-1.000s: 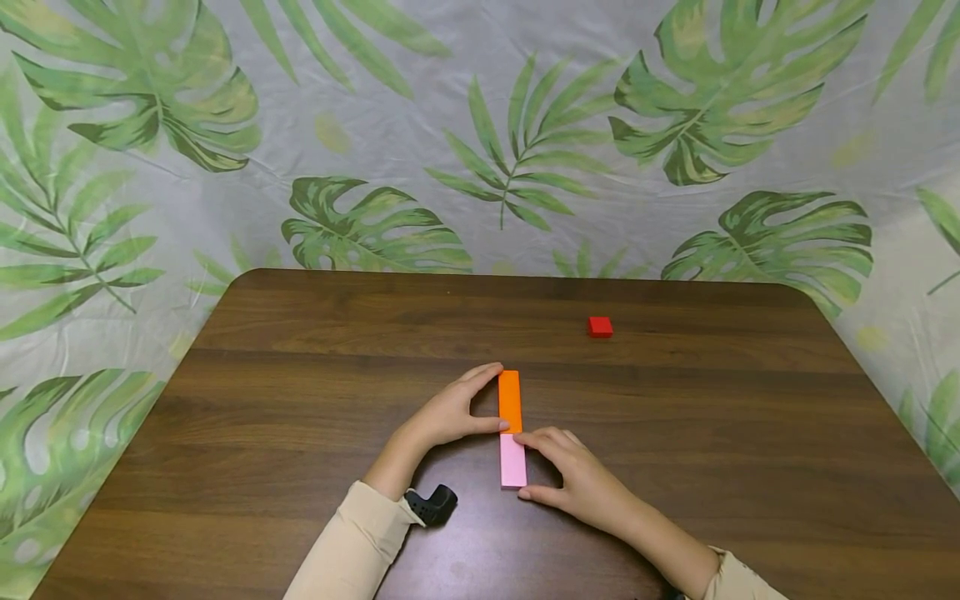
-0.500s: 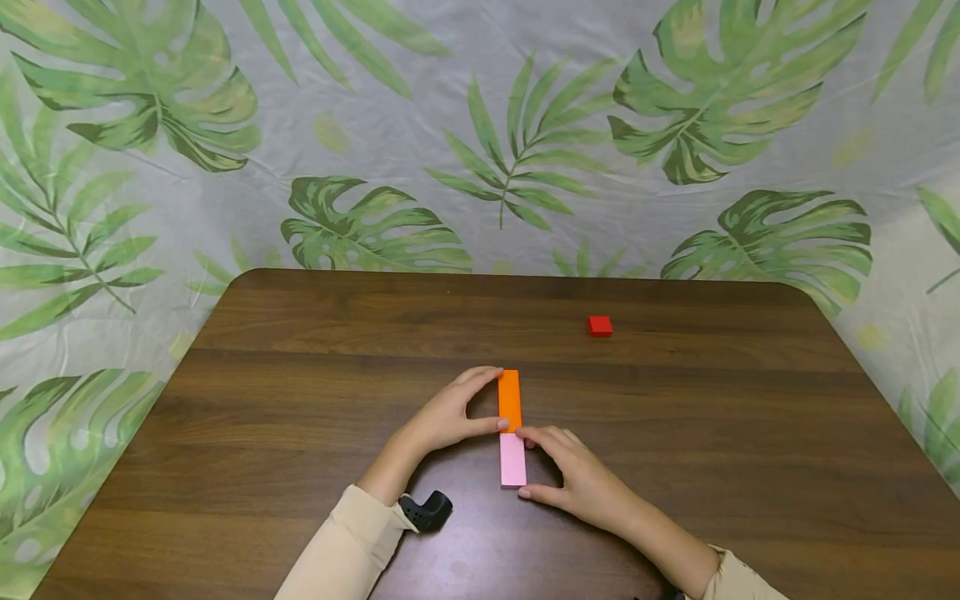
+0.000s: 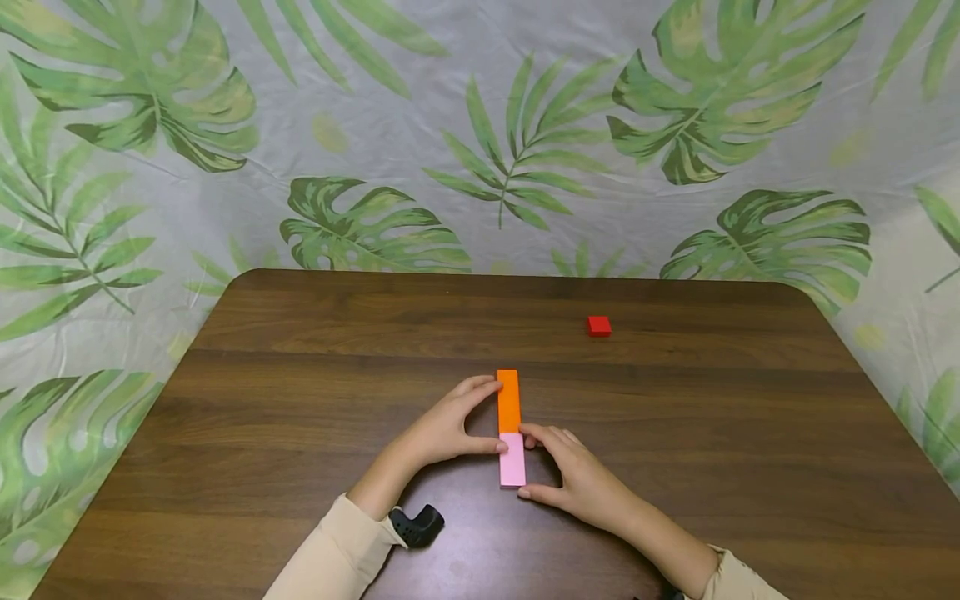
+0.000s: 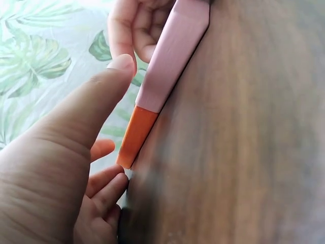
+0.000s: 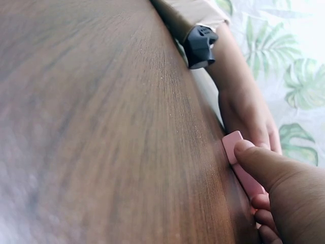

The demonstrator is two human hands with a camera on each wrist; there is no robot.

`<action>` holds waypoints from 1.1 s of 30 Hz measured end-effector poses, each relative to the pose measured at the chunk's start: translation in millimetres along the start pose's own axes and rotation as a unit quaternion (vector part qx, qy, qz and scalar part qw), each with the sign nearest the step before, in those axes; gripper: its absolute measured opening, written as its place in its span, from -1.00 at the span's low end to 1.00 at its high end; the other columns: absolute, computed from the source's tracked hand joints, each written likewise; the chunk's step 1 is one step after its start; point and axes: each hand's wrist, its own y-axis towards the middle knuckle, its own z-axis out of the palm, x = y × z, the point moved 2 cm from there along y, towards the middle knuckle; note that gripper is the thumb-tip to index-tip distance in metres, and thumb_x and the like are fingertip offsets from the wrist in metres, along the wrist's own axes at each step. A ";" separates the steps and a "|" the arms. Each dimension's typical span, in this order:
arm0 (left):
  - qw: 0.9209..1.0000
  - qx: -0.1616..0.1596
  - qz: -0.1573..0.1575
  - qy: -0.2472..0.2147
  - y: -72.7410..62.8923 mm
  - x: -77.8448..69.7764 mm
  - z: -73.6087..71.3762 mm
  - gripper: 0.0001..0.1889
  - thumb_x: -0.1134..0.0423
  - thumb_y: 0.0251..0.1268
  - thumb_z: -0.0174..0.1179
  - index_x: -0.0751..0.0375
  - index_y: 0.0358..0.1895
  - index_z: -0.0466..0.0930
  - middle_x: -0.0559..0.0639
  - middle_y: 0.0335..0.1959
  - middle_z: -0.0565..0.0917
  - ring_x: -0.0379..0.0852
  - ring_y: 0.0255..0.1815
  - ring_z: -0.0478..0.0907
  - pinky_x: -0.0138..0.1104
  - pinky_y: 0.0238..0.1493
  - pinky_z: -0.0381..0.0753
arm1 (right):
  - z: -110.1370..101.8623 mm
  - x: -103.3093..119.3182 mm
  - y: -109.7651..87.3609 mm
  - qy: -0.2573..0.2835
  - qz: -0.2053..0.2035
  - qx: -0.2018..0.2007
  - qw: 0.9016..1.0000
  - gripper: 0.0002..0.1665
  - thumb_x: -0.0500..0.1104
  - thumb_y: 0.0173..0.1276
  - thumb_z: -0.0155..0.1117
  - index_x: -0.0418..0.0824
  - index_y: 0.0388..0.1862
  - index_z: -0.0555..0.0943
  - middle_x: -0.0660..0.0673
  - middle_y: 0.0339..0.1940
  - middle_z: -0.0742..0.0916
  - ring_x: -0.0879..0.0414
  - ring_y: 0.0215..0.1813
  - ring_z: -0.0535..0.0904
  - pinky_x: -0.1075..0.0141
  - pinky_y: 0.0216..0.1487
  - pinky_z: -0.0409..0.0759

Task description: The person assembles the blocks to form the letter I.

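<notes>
On the table, a long orange block (image 3: 508, 402) and a pink block (image 3: 513, 468) lie end to end in one line, the orange one farther off. My left hand (image 3: 444, 427) is at their left side, fingertips by the orange block's far part and thumb at the pink block's upper left. Along the right side is my right hand (image 3: 573, 473), its index fingertip by the seam and its thumb by the pink block's near corner. Seen from the left wrist, the pink block (image 4: 175, 51) looks largest, with the orange block (image 4: 138, 134) beyond it. Neither hand wraps round a block.
A small red block (image 3: 599, 327) sits farther back on the brown wooden table (image 3: 300, 400), right of the line. Behind the table hangs a leaf-patterned cloth (image 3: 540, 125). A black device (image 3: 418, 527) is worn on the left wrist.
My left hand has slid toward me along the blocks, its thumb passing from the orange block to the pink one. The right index fingertip has shifted slightly off the pink block's edge.
</notes>
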 end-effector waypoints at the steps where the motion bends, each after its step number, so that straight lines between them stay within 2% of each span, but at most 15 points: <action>1: 1.000 0.001 0.000 0.004 -0.6 0.1 0.5 -0.13 -0.18 -0.12 0.30 0.12 0.30 0.23 0.02 0.30 0.19 -0.09 0.27 0.15 -0.15 0.21 0.21 | 0.0 0.1 0.0 0.001 0.000 0.000 1.000 -0.17 0.11 0.02 0.37 -0.14 0.23 0.31 0.17 -0.08 0.48 0.22 0.01 0.34 0.20 0.05 0.38; 8: 1.000 0.009 0.003 0.020 -3.4 -1.0 2.7 -0.14 -0.15 -0.10 0.31 0.13 0.30 0.24 0.04 0.30 0.19 -0.06 0.28 0.14 -0.14 0.21 0.20 | 0.8 0.0 -0.7 0.003 0.002 0.000 1.000 -0.18 0.15 0.04 0.34 -0.16 0.23 0.31 0.16 -0.08 0.49 0.22 0.02 0.34 0.21 0.05 0.37; 16: 1.000 0.003 0.009 0.027 -3.3 -2.2 2.9 -0.16 -0.13 -0.10 0.33 0.14 0.29 0.26 0.03 0.27 0.24 -0.05 0.26 0.16 -0.13 0.22 0.18 | 0.7 -0.7 -0.3 0.001 0.000 0.000 1.000 -0.19 0.17 0.05 0.32 -0.13 0.22 0.31 0.16 -0.08 0.48 0.23 0.02 0.34 0.22 0.06 0.37; 27: 0.999 0.000 0.010 0.041 -4.0 -2.2 3.1 -0.18 -0.13 -0.11 0.32 0.11 0.28 0.27 0.03 0.17 0.36 -0.08 0.20 0.23 -0.18 0.19 0.23 | 0.1 -0.1 -0.2 -0.004 0.000 0.000 1.000 -0.21 0.18 0.05 0.31 -0.10 0.21 0.32 0.18 -0.08 0.48 0.24 0.02 0.34 0.23 0.06 0.36; 33: 0.999 -0.005 0.022 0.046 -3.6 -2.4 3.7 -0.19 -0.13 -0.10 0.32 0.14 0.26 0.29 -0.06 0.08 0.43 -0.11 0.20 0.23 -0.19 0.22 0.18 | -0.1 -0.2 0.0 -0.001 0.002 0.001 1.000 -0.22 0.16 0.04 0.33 -0.09 0.21 0.32 0.17 -0.09 0.48 0.24 0.01 0.34 0.22 0.06 0.36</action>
